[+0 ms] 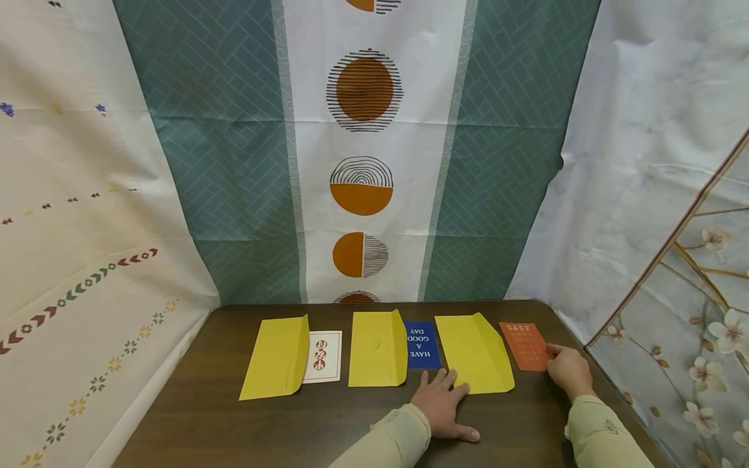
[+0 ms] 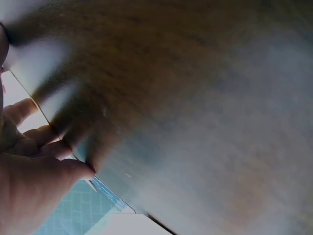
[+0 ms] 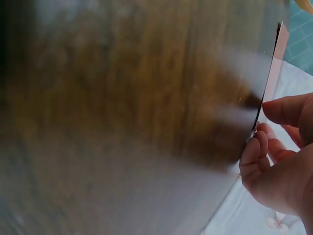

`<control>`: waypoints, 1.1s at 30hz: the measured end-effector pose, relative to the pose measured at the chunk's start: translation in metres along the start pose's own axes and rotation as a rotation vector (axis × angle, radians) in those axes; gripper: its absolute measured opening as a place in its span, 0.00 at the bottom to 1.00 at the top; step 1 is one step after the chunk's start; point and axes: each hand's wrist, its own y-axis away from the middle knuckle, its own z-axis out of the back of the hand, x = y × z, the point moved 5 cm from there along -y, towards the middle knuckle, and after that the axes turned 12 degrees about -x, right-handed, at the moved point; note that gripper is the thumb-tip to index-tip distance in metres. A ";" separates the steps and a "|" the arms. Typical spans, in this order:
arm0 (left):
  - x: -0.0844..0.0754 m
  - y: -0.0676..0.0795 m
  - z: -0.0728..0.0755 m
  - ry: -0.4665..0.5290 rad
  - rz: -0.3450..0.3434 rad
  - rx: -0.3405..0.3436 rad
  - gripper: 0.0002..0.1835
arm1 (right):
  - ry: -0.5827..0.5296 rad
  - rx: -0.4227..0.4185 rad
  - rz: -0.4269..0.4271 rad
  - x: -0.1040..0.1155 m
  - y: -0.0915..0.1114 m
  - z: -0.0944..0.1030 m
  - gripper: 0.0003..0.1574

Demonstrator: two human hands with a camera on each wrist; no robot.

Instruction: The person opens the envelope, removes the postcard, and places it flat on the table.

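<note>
In the head view my right hand (image 1: 570, 372) is at the lower right edge of an orange card (image 1: 523, 348) with printed characters. Its thumb and fingers pinch that edge, also seen in the right wrist view, where the card (image 3: 277, 58) shows edge-on. My left hand (image 1: 440, 404) rests on the table with fingers spread, fingertips by the lower left corner of the right yellow envelope (image 1: 475, 354) and just below a blue card (image 1: 422, 346) reading "HAVE A GOOD DAY". The left wrist view shows the straight fingers (image 2: 44, 134) against the tabletop.
A middle yellow envelope (image 1: 374, 351) lies left of the blue card. Farther left are a white card (image 1: 324, 357) with a red design and another yellow envelope (image 1: 272, 357). All lie in a row on the dark wooden table (image 1: 281, 435). Patterned cloths (image 1: 234, 162) hang behind and beside it.
</note>
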 end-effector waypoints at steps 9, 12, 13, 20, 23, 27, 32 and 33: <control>0.000 -0.005 -0.008 0.004 -0.003 -0.012 0.48 | -0.039 -0.002 -0.018 -0.002 0.000 0.003 0.36; 0.001 -0.004 -0.008 0.047 0.013 -0.005 0.50 | -0.056 -0.002 -0.029 -0.003 -0.001 0.004 0.36; 0.001 -0.003 -0.006 0.069 0.022 -0.001 0.51 | -0.059 0.001 -0.028 -0.003 -0.002 0.003 0.36; 0.007 0.004 0.011 0.205 0.044 0.005 0.51 | -0.067 0.027 0.003 -0.002 -0.005 0.003 0.38; 0.015 0.017 0.032 0.177 -0.031 -0.029 0.47 | -0.059 0.038 0.042 0.000 -0.004 0.004 0.38; 0.050 0.046 0.079 0.070 -0.133 -0.159 0.45 | -0.055 0.049 0.097 0.001 -0.003 0.006 0.38; 0.150 0.097 0.136 0.034 0.018 -0.338 0.45 | -0.034 0.064 0.145 0.002 -0.001 0.014 0.41; 0.175 0.110 0.144 0.034 0.073 -0.353 0.45 | -0.028 0.066 0.161 0.002 0.000 0.016 0.42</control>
